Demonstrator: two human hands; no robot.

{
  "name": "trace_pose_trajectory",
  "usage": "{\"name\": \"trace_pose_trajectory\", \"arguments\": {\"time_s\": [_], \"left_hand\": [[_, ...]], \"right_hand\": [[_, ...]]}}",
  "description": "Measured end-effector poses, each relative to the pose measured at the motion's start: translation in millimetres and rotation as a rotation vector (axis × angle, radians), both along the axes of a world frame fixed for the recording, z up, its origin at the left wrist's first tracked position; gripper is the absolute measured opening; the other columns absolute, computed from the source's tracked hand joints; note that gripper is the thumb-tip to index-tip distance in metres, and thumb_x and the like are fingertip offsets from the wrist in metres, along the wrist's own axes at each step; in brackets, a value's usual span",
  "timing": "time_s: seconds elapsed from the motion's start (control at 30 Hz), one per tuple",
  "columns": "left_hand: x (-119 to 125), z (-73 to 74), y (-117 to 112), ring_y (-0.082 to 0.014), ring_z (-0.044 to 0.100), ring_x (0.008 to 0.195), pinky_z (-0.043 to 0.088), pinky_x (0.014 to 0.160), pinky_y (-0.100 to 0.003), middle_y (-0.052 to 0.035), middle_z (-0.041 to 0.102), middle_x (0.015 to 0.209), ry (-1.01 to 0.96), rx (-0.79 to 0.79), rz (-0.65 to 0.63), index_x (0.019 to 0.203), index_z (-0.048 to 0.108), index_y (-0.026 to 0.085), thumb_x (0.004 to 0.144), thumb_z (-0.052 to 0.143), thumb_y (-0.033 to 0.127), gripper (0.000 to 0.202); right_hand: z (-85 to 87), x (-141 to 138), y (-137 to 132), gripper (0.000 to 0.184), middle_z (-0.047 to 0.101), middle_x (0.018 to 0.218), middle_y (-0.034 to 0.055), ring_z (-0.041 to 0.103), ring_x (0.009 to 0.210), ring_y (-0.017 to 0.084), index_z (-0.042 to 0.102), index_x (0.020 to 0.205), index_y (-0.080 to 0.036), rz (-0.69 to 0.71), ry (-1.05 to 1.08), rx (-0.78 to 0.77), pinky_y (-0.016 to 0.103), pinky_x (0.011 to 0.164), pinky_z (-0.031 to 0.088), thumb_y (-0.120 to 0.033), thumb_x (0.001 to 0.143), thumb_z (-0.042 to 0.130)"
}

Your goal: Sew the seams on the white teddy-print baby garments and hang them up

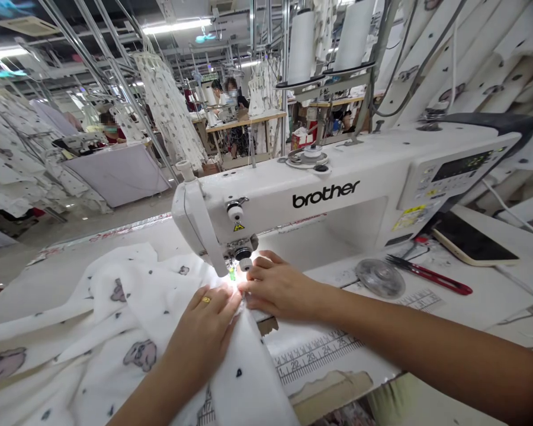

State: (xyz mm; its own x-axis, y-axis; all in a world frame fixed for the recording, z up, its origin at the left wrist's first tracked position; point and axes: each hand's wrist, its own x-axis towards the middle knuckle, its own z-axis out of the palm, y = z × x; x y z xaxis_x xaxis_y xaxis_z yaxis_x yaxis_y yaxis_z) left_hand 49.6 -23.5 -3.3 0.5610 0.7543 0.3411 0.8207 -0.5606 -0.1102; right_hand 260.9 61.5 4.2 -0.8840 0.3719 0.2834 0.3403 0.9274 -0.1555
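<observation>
A white Brother sewing machine [337, 189] stands across the table, its needle and presser foot [238, 267] lit at the left end. White printed fabric [115, 319] with small grey animal figures spreads over the left of the table and runs under the foot. My left hand [204, 331], a gold ring on one finger, lies flat on the fabric just before the needle, fingers stretched forward. My right hand [275, 287] rests beside the foot with fingers curled, pinching the fabric's edge at the needle.
Red-handled thread snips [430, 275], a round clear bobbin case [379, 278] and a phone [471, 239] lie on the table to the right. A ruler strip [315, 355] is stuck along the front edge. Thread cones [302, 44] stand behind. Other people sit at machines far back.
</observation>
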Motion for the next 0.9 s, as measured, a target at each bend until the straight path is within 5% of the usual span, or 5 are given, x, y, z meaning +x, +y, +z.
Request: {"name": "trace_pose_trajectory", "arguments": {"time_s": [0.4,0.57,0.67,0.73,0.9], "left_hand": [[-4.3,-0.1,17.4,-0.0257,0.061,0.116,0.044,0.099,-0.047,-0.0106,0.065,0.125,-0.030,-0.070,0.084,0.120,0.061,0.019,0.094,0.039,0.011,0.034],[-8.5,8.3,11.9,-0.0268,0.055,0.125,0.041,0.105,-0.048,-0.0104,0.060,0.135,-0.008,-0.191,0.124,0.127,0.058,0.020,0.096,0.041,0.020,0.035],[-13.8,15.4,-13.1,-0.0299,0.044,0.136,0.035,0.110,-0.054,-0.0090,0.055,0.141,-0.004,-0.208,0.140,0.135,0.052,0.023,0.095,0.045,0.025,0.041],[-15.7,15.4,-40.1,-0.0308,0.037,0.141,0.031,0.112,-0.056,-0.0103,0.050,0.146,-0.031,-0.137,0.166,0.140,0.046,0.024,0.095,0.046,0.027,0.046],[-10.5,-5.2,-92.5,-0.0327,0.036,0.141,0.039,0.106,-0.058,-0.0164,0.040,0.151,-0.095,-0.082,0.239,0.149,0.033,0.021,0.095,0.047,0.035,0.057]], "right_hand": [[-8.4,-0.2,9.1,0.032,0.059,0.103,0.0073,0.046,0.105,0.023,0.064,0.114,-0.018,-0.049,0.049,-0.025,0.042,0.106,0.029,-0.042,0.096,0.055],[9.6,4.7,3.0,0.022,0.065,0.098,0.0078,0.054,0.098,0.023,0.069,0.102,-0.015,-0.091,0.066,-0.044,0.040,0.097,0.039,-0.033,0.095,0.058],[20.4,23.4,-36.4,0.025,0.068,0.095,0.0087,0.059,0.088,0.021,0.067,0.112,-0.014,-0.077,0.162,-0.118,0.034,0.079,0.046,-0.030,0.097,0.056],[11.9,44.5,-77.5,0.026,0.069,0.089,0.0082,0.061,0.082,0.019,0.067,0.110,-0.016,-0.070,0.332,-0.166,0.031,0.071,0.047,-0.034,0.098,0.052],[-58.7,93.9,-168.0,0.026,0.072,0.084,0.0065,0.065,0.074,0.022,0.062,0.118,-0.025,-0.154,0.546,-0.090,0.036,0.070,0.050,-0.034,0.095,0.055]]}}
